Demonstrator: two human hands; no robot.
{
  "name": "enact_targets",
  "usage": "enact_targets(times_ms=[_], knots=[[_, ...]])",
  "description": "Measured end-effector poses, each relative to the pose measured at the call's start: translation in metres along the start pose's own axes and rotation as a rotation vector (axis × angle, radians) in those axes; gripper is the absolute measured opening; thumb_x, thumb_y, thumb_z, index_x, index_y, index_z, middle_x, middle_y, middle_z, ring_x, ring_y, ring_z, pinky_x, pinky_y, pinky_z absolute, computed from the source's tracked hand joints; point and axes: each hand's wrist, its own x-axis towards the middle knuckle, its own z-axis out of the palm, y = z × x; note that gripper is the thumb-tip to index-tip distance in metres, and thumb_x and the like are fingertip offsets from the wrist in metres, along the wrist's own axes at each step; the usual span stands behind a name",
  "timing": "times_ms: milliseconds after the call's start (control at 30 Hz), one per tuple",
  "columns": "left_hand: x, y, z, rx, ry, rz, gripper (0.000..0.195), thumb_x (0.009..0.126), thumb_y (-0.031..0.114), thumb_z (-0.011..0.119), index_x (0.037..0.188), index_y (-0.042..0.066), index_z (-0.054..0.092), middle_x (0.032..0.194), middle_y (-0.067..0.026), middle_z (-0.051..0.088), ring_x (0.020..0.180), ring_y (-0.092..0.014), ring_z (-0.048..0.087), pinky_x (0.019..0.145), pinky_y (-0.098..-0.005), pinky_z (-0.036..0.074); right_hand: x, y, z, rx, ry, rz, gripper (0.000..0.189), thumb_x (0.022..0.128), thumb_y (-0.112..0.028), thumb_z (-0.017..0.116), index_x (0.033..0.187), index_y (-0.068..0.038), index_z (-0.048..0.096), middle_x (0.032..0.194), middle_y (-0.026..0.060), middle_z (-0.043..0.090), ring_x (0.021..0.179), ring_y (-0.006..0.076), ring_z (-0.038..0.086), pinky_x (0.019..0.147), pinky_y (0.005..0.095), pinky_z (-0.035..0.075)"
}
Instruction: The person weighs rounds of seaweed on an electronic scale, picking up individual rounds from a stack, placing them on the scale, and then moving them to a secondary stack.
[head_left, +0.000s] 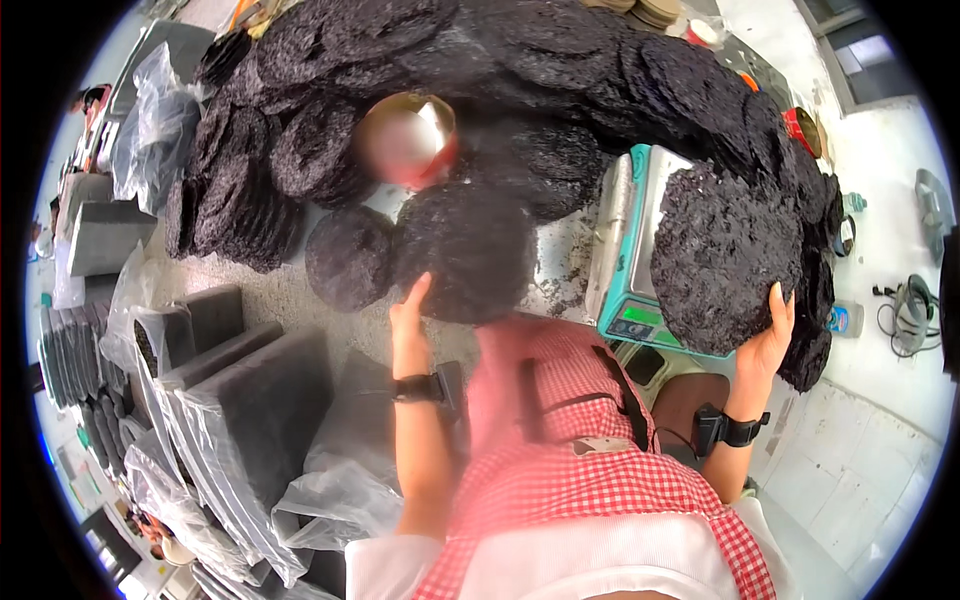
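Observation:
My right hand (765, 337) grips the lower right edge of a large dark, rough, flat disc, probably dried seaweed (724, 259). That disc lies over the metal plate of a teal digital scale (637, 232). My left hand (411, 311) is at the lower left edge of another dark disc (469, 251) on the table, thumb or finger along its rim; its grip is partly hidden. A smaller dark round piece (349, 259) sits to its left. Behind them stands a red round tin (409, 142), blurred in part.
Stacks of dark discs (525, 45) curve around the table's back and both sides. Grey blocks in clear plastic bags (225, 435) stand at the lower left. A bottle with a blue label (845, 319) and a corded device (911, 319) lie at the right.

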Motion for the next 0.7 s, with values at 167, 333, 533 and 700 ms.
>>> enact_targets(times_ms=[167, 333, 533, 700], knots=[[-0.003, -0.002, 0.005, -0.19, -0.058, 0.345, 0.042, 0.071, 0.02, 0.082, 0.098, -0.006, 0.065, 0.097, -0.0117, 0.066, 0.088, -0.02, 0.061, 0.083, -0.0316, 0.047, 0.004, -0.005, -0.033, 0.089, 0.031, -0.002, 0.048, 0.086, -0.016, 0.067, 0.129, -0.004, 0.051, 0.126, 0.0077, 0.056, 0.113, 0.0219, 0.054, 0.098, 0.0369, 0.041], [-0.028, 0.0, -0.004, -0.16, -0.102, 0.377, 0.05, 0.08, 0.022, 0.073, 0.121, -0.002, 0.056, 0.118, -0.01, 0.062, 0.104, -0.023, 0.06, 0.091, -0.0375, 0.049, 0.009, -0.009, -0.088, 0.22, 0.043, -0.064, 0.044, 0.088, -0.015, 0.065, 0.128, -0.003, 0.052, 0.125, 0.0078, 0.057, 0.113, 0.0218, 0.055, 0.099, 0.0355, 0.041], [-0.063, 0.065, 0.043, -0.246, -0.43, 0.426, 0.051, 0.086, 0.031, 0.063, 0.124, -0.003, 0.054, 0.117, -0.0135, 0.062, 0.105, -0.027, 0.06, 0.092, -0.0412, 0.049, 0.04, 0.027, -0.156, 0.523, 0.258, -0.175, 0.039, 0.091, -0.013, 0.06, 0.127, -0.001, 0.053, 0.126, 0.012, 0.058, 0.114, 0.0265, 0.057, 0.099, 0.0416, 0.044], [-0.099, 0.047, 0.153, 0.121, -0.728, 0.388, 0.055, 0.083, 0.027, 0.068, 0.127, -0.003, 0.051, 0.117, -0.0126, 0.062, 0.104, -0.025, 0.062, 0.093, -0.0405, 0.05, 0.041, 0.038, -0.215, 0.785, 0.368, -0.213, 0.039, 0.094, -0.017, 0.057, 0.127, 0.003, 0.052, 0.127, 0.0168, 0.057, 0.116, 0.0306, 0.056, 0.1, 0.0469, 0.045]])
